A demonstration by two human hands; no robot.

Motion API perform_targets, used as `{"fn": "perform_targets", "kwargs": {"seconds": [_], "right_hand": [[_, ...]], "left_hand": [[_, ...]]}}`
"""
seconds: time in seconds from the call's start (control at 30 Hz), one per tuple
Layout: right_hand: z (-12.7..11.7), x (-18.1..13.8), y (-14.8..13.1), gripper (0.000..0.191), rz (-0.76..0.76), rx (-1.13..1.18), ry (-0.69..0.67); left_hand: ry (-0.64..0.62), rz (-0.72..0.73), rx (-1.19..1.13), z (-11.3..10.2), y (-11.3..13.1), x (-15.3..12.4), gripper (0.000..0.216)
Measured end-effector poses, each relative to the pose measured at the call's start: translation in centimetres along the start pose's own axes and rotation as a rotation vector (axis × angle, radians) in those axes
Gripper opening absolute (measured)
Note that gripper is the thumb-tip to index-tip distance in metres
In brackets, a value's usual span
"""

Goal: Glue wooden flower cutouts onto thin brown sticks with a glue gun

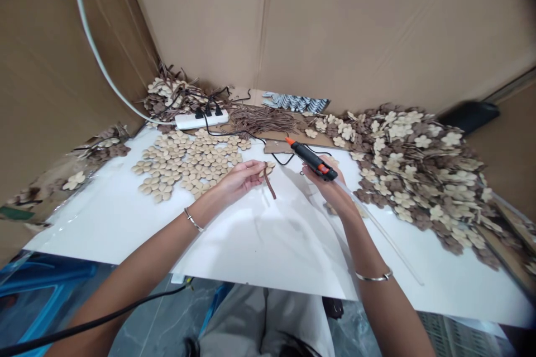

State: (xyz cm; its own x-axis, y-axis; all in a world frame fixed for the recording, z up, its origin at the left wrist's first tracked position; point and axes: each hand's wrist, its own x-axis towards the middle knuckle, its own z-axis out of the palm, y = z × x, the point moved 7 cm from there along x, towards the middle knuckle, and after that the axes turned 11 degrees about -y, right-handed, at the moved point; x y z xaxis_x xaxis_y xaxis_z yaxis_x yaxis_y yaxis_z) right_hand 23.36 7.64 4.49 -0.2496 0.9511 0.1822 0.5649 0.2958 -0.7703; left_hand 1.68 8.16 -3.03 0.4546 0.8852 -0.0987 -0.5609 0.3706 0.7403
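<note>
My left hand (240,178) pinches a small beige flower piece with a brown strip (269,179) hanging from it, just above the white table (125,217). My right hand (330,187) grips a black glue gun (312,159) with an orange nozzle that points left toward the flower piece, a short gap away. A clear glue stick (385,234) trails from the gun's back along the table. Flat beige flowers (188,162) lie in a spread just left of my left hand.
A big heap of brown and beige flowers (422,173) fills the right side. A white power strip (201,119) with black plugs and a bundle of brown strips (262,119) lie at the back. Cardboard walls (335,22) enclose the table.
</note>
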Motion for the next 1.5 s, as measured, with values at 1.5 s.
{"fn": "perform_targets", "kwargs": {"seconds": [1.5], "right_hand": [[1.4, -0.9, -2.0, 0.022, -0.160, -0.257, -0.138]], "left_hand": [[0.097, 0.284, 0.344, 0.7, 2.7, -0.7, 0.030]]}}
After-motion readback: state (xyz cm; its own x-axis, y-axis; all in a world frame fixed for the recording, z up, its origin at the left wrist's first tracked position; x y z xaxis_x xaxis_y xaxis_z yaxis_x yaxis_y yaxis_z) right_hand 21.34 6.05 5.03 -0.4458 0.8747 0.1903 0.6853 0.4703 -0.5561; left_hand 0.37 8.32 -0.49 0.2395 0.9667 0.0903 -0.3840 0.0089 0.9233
